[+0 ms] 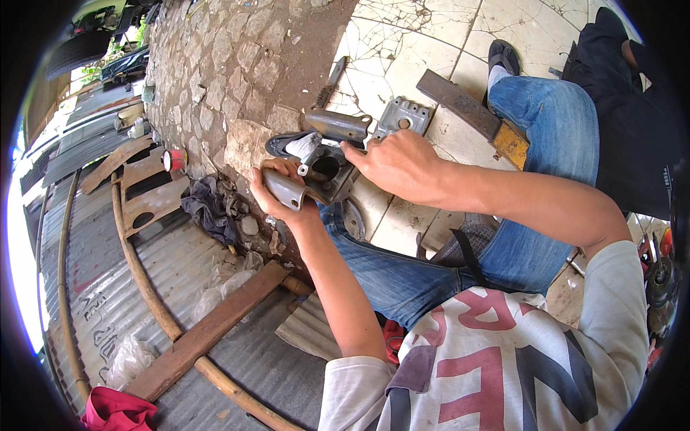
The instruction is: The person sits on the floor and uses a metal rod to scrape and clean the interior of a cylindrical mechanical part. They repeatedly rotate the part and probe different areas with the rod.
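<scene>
My left hand (280, 188) grips a curved grey metal bracket (293, 192) with a hole near its end. Beside it a dark metal housing (338, 181) with a round opening sits above my left foot in a sandal. My right hand (395, 165) reaches to the housing's upper side, index finger forward at a small light metal lug and other fingers curled; what they hold, if anything, is hidden. Just beyond lie a second curved bracket (336, 122) and a grey cast metal plate (394, 115) on the cracked tiles (402, 50).
A wooden-handled tool (333, 80) and a long steel bar (453, 100) with a yellow part lie nearby. A person in dark clothes (611, 122) is at the right. Left are a stone strip (223, 57), dark rags (205, 208), a red cup (175, 159), corrugated sheets (93, 287) and poles.
</scene>
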### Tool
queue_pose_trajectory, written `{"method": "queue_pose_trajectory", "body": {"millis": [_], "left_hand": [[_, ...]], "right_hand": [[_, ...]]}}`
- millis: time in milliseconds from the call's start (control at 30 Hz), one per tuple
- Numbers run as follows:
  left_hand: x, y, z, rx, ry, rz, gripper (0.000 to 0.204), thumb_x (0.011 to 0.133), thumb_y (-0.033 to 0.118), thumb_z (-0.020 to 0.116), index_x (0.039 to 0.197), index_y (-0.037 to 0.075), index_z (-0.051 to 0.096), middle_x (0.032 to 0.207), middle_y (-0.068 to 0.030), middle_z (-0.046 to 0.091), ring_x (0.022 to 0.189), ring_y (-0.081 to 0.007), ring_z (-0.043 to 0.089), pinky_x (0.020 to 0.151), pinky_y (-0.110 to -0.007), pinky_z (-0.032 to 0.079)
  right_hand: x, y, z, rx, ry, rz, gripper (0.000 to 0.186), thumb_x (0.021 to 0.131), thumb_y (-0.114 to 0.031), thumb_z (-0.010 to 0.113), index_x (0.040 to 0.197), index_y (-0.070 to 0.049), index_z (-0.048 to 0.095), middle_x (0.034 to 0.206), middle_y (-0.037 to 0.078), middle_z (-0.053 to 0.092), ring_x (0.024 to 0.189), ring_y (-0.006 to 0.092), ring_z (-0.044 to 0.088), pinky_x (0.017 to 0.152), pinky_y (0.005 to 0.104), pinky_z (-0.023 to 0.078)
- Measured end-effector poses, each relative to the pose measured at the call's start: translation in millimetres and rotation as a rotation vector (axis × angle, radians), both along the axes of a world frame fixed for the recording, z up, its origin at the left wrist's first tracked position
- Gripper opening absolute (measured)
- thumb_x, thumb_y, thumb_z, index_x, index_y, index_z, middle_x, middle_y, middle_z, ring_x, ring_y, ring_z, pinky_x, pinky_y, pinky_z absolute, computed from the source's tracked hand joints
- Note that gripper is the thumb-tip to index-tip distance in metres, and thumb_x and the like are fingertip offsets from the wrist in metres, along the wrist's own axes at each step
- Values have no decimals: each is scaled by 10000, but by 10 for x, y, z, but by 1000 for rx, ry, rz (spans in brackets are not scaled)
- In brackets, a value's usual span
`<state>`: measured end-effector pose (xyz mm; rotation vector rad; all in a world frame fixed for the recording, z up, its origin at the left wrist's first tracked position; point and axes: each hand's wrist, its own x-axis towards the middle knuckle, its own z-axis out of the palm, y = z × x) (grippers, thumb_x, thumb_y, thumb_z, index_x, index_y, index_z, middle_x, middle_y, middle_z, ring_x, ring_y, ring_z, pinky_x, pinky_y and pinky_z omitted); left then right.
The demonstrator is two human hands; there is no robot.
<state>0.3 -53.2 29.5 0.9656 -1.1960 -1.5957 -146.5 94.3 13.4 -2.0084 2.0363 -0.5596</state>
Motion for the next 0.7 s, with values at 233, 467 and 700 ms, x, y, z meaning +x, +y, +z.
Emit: {"method": "queue_pose_trajectory", "body": {"millis": [233, 467, 700], "left_hand": [[16, -17, -14, -12, 32, -24, 393, 965, 406, 444, 752, 84, 516, 646, -37, 479, 526, -137, 412, 486, -274, 334], [11, -31, 1, -25, -11, -26, 402, 936, 425, 455, 724, 86, 492, 658, -33, 450, 522, -130, 422, 483, -262, 381], [16, -30, -21, -16, 32, -59, 417, 943, 422, 449, 704, 82, 488, 635, -31, 433, 514, -120, 400, 485, -268, 356]], "right_hand": [[57, 19, -8, -26, 110, 13, 496, 833, -84, 571, 1319, 11, 567, 645, 81, 658, 590, 199, 685, 485, 326, 533], [-19, -62, -67, -36, -5, 17, 515, 829, -60, 562, 1338, 12, 543, 585, 78, 641, 542, 224, 673, 473, 343, 535], [34, -119, -70, -32, -8, -21, 386, 817, -55, 569, 1185, 58, 590, 621, 107, 656, 584, 257, 695, 514, 359, 562]]}}
